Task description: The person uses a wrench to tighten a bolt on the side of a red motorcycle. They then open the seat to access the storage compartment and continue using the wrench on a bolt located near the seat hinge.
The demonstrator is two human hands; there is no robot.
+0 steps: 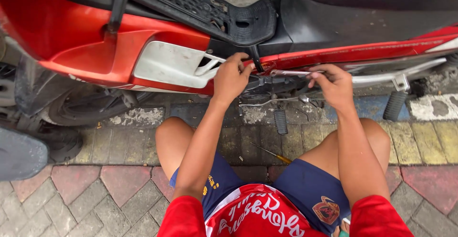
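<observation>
Directly ahead of you stands one red motorbike, filling the whole top of the view, with one black footboard and one white side panel on its flank. Below it runs the paved floor of grey and reddish blocks, with a band of painted kerb blocks under the bike.

You squat with both knees spread, and the open floor between them is your only free room; the bike's lower edge closes it off in front.

Two footpegs show: one black peg hangs just ahead of your knees, and a second peg sits well to the right under a silver bracket.

Your two hands work at the seam under the footboard. Your left hand has its grip curled, fingertips pressed against a black edge piece of the bike. Your right hand has its grip pinched on one slim silver tool, which lies level and points left toward the left hand.

One screwdriver with a yellow handle lies untouched on the floor between your knees, near your right thigh.
</observation>
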